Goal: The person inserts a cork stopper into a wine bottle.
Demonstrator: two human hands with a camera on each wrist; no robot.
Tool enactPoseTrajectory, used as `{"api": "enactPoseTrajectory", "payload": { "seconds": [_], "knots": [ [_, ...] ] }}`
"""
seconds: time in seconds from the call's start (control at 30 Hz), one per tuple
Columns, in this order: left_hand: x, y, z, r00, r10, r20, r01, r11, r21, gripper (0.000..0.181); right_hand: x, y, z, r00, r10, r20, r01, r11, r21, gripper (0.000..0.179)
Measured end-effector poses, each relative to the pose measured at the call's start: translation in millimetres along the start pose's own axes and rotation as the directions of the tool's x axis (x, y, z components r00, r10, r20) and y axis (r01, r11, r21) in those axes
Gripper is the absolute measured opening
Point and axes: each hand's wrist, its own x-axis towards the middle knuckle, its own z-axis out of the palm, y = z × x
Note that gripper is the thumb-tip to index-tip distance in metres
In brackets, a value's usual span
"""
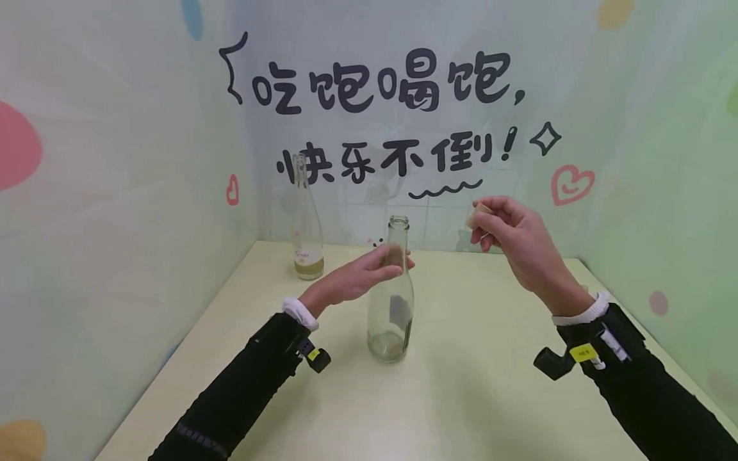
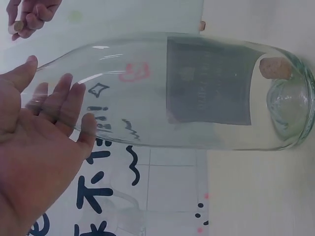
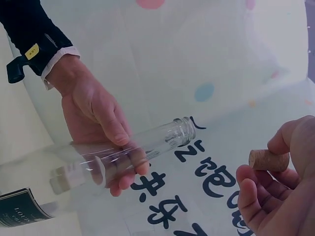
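Note:
A clear glass bottle (image 1: 383,320) stands upright on the table, with a dark label (image 3: 23,206) low on its side. My left hand (image 1: 357,275) loosely grips its neck, thumb on the near side and fingers behind, visible through the glass. Its mouth (image 3: 186,130) points up above that hand, with no stopper in it. To the right and slightly higher, my right hand (image 1: 527,250) pinches a short cork (image 3: 268,160) between thumb and fingers, apart from the bottle. In the left wrist view, a brown cork-like piece (image 2: 275,68) shows through the glass near the base.
A second clear bottle (image 1: 308,246), with a pale label near its bottom, stands at the back left of the pale table (image 1: 461,390). Printed walls (image 1: 115,192) enclose the table on the left, back and right. A small brown object (image 2: 202,25) lies near the table's edge.

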Motion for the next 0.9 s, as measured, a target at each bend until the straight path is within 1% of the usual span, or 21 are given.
{"api": "enactPoseTrajectory", "payload": {
  "seconds": [0.1,0.2,0.3,0.43,0.57,0.7,0.9],
  "knots": [
    [-3.4,4.2,3.6,1.0,0.003,0.023,-0.003,1.0,-0.009,0.043,0.3,-3.4,2.5,1.0,-0.024,0.004,0.024,1.0,-0.007,0.036],
    [-7.3,8.9,8.9,0.999,0.003,0.05,-0.002,1.0,-0.021,0.045,-0.9,-6.0,4.9,0.999,-0.032,0.007,0.032,0.999,-0.016,0.037],
    [-9.3,13.5,15.0,0.997,0.019,0.079,-0.017,0.999,-0.028,0.046,-2.0,-8.2,6.5,0.999,-0.034,0.005,0.035,0.999,-0.033,0.038],
    [-11.5,18.8,22.5,0.993,0.039,0.112,-0.037,0.999,-0.02,0.046,-2.5,-12.3,8.4,0.999,-0.044,0.005,0.044,0.998,-0.051,0.039],
    [-13.5,21.5,28.9,0.99,0.036,0.136,-0.037,0.999,-0.002,0.044,-3.2,-18.3,11.4,0.998,-0.069,0.012,0.069,0.995,-0.074,0.038],
    [-13.6,23.1,34.8,0.987,0.043,0.154,-0.045,0.999,0.011,0.044,-4.5,-25.6,15.3,0.996,-0.09,0.014,0.091,0.988,-0.123,0.038],
    [-11.2,29.0,44.0,0.982,0.058,0.182,-0.055,0.998,-0.019,0.046,-6.4,-36.7,20.3,0.993,-0.117,0.018,0.119,0.979,-0.165,0.038]
  ]
}}
